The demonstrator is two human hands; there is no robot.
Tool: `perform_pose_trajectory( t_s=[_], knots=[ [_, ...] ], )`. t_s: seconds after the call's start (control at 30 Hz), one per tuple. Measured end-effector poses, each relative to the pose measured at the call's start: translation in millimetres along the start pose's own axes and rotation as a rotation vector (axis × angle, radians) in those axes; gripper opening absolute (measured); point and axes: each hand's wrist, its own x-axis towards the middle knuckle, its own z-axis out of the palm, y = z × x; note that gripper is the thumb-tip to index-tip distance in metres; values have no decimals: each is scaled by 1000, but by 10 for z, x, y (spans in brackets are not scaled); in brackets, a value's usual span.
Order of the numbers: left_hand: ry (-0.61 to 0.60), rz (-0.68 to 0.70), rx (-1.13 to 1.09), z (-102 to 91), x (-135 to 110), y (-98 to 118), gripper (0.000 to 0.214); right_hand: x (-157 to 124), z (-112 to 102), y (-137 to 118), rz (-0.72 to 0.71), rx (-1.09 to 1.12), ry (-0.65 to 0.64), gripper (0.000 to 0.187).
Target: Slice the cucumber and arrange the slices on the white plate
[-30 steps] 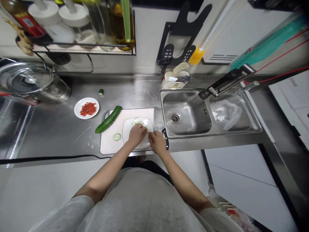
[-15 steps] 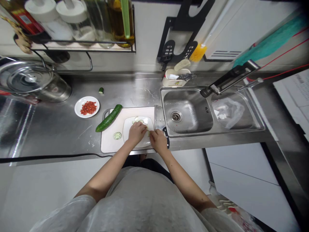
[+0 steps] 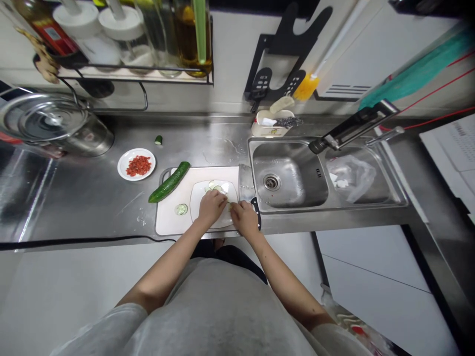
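Over a white plate (image 3: 196, 198), both my hands meet with bent fingers. My left hand (image 3: 212, 206) and my right hand (image 3: 244, 217) pinch a thin cucumber slice (image 3: 229, 206) between them, mostly covered by the fingertips. Several pale cucumber slices (image 3: 217, 188) lie along the plate's far side. The plate rests on a white cutting board (image 3: 170, 225). A small stack of cucumber slices (image 3: 181, 209) sits on the board left of the plate, and a long cucumber (image 3: 169, 183) lies across its upper left corner. A cleaver (image 3: 246, 179) lies right of the plate, its black handle partly behind my right hand.
A small plate of chopped red pieces (image 3: 138, 165) and a cucumber end (image 3: 158, 140) are on the steel counter. At the left stands a lidded pot (image 3: 87, 136). On the right is a double sink (image 3: 289, 198) with a black faucet (image 3: 345, 128). Bottles and jars fill a rack (image 3: 148, 76) above.
The whole view has shifted slightly down and to the right. My hands stay together over the plate, with hardly any change in their grip.
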Motion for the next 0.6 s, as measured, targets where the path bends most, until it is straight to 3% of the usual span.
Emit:
perform_pose_trajectory(
  t_s=[0.17,0.37,0.47,0.6],
  knots=[
    [182,-93,-122,-231,-384,-172,23,32,-2,12,18,30,33,31],
    [329,-387,-66,-495,-840,-710,24,121,-53,66,-22,35,0,32],
    [328,-507,-3,-536,-903,-904,26,133,-55,91,-48,51,26,34],
    [228,-552,58,-502,-871,-978,35,139,-26,92,-54,99,105,35]
  ],
)
